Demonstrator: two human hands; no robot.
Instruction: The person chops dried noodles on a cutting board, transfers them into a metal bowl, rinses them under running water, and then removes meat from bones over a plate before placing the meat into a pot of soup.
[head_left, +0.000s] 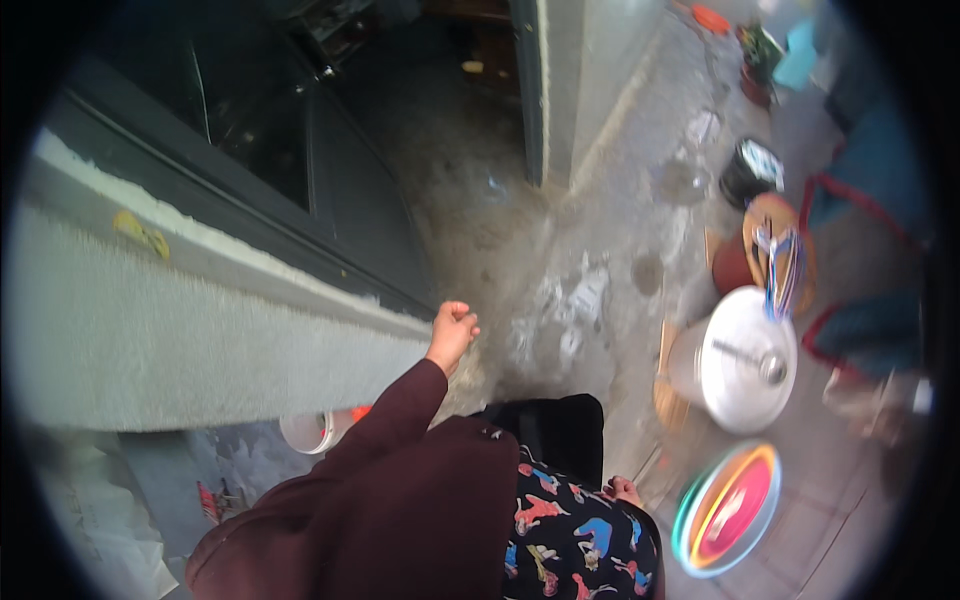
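My left hand (452, 334) is held out in front of me at the end of a dark maroon sleeve, its fingers curled in with nothing visible in them. It appears beside the bottom corner of a dark grey door frame (300, 259). Lower right, my right hand (622, 490) shows only in part, past a black apron with colourful printed figures (570, 525); its palm is hidden. A stack of coloured plastic basins (731, 510) lies to the right of that hand. A white bucket (682, 356) topped by a white lid or basin (739, 390), with a metal ladle (769, 367) on it, stands further ahead.
A doorway leads onto a dim concrete floor (472, 217). On my left runs a pale wall (210, 345), with a white tub (304, 433) past its end. Along the right are a black bucket (739, 180), a brown pot (735, 270) and red-edged teal cloths (870, 180).
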